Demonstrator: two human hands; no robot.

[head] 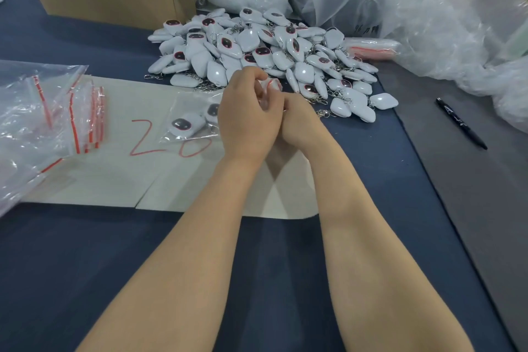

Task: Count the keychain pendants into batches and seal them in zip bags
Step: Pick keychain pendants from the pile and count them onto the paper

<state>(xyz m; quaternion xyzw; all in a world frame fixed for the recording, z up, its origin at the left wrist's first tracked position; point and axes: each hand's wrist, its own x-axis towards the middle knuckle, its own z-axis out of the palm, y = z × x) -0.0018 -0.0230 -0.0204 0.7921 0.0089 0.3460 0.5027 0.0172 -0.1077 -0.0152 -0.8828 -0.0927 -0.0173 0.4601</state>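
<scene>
A big heap of white keychain pendants (265,48) with dark oval faces lies on the blue table beyond my hands. A clear zip bag (188,123) holding a few pendants rests on a pale sheet marked "20" (160,168). My left hand (245,117) and my right hand (297,123) meet over the bag's right end, fingers curled and pinching its red-lined zip edge (271,83). The part of the bag under my hands is hidden.
A stack of empty red-striped zip bags (57,111) lies at the left. A cardboard box (114,6) with a red sign stands at the back left. Bulky plastic sacks (428,23) fill the back right. A black pen (461,123) lies on the grey strip at the right.
</scene>
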